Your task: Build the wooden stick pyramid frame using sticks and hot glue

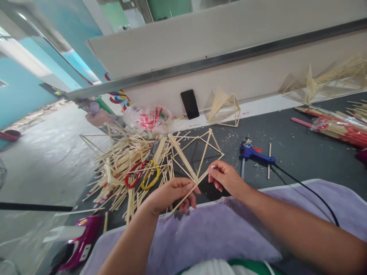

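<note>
A thin wooden stick slants between my two hands. My left hand has its fingers closed round the lower part of it. At the stick's upper end, my right hand pinches with thumb and forefinger; a small whitish bit shows at the fingertips. Just beyond my hands stands a frame of glued sticks, its near corner close to the held stick; I cannot tell whether they touch. A blue glue gun lies to the right of my right hand, with a short loose stick under its handle.
On the left lie a heap of sticks and scissors with red and yellow handles. A phone leans at the back beside a finished-looking stick model. Packets of sticks lie right. A purple device sits front left.
</note>
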`<state>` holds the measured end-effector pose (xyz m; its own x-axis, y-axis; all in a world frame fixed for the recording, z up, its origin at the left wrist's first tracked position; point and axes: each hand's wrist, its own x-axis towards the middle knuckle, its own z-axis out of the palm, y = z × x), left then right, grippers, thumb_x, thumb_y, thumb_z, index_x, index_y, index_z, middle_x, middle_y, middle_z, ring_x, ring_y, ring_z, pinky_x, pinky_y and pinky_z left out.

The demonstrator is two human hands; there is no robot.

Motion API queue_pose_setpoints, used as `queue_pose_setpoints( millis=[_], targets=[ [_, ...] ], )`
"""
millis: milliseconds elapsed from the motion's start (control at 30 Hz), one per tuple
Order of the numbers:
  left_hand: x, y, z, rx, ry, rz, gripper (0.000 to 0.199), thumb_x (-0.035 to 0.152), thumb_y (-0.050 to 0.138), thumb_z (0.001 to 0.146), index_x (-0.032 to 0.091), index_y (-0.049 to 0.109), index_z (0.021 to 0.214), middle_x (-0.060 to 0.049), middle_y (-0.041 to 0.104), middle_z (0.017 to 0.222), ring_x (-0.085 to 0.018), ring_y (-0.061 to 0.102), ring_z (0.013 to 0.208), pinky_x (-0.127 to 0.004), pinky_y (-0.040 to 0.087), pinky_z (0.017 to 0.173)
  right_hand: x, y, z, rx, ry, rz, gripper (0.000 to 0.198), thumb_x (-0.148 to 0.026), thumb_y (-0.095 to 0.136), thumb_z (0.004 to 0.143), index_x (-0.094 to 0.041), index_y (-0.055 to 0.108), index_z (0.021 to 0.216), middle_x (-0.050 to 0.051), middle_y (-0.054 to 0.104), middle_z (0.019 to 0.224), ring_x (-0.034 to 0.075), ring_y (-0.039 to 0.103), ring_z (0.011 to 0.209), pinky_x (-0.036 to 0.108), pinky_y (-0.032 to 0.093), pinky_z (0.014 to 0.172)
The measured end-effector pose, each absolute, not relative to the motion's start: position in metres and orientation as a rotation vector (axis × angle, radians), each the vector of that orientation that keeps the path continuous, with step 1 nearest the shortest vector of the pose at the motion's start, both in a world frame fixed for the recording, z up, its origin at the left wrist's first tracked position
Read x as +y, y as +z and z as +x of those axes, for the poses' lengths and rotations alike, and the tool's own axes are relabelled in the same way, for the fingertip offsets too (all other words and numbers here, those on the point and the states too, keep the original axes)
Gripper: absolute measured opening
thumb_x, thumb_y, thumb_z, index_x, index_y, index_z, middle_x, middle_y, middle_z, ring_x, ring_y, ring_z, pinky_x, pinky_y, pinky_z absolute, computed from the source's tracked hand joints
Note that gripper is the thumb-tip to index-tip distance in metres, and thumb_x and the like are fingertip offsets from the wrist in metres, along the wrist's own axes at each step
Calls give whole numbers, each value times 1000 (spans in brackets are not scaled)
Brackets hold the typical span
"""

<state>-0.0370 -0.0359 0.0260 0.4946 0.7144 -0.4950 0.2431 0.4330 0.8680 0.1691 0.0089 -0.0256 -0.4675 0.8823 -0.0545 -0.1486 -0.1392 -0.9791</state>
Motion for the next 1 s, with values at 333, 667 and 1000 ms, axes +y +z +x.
queue_pose_setpoints(
  millis=[333,667,1000],
  targets=[
    [-38,16,-43,1020,381,1078,28,39,56,81,12,61,83,-2,59,56,-2,34,36,-16,18,35,5,-26,170,-1502,1654,-940,25,-45,46,86,-20,51,87,-3,56,66,7,45,41,18,34,35],
    [-53,23,-34,1064,354,1063,20,32,60,75,12,57,73,0,58,55,-2,32,34,-17,19,35,0,-15,177,-1935,1259,-1013,40,-41,38,91,-17,53,64,-2,51,54,9,48,50,20,36,50],
    [-52,23,-41,1068,260,1142,18,32,58,77,14,58,76,2,58,56,-3,35,35,-16,24,36,-2,-20,174,-2006,1246,-1032,39,-39,37,92,-17,51,63,-2,51,54,9,47,50,20,35,52]
  ],
)
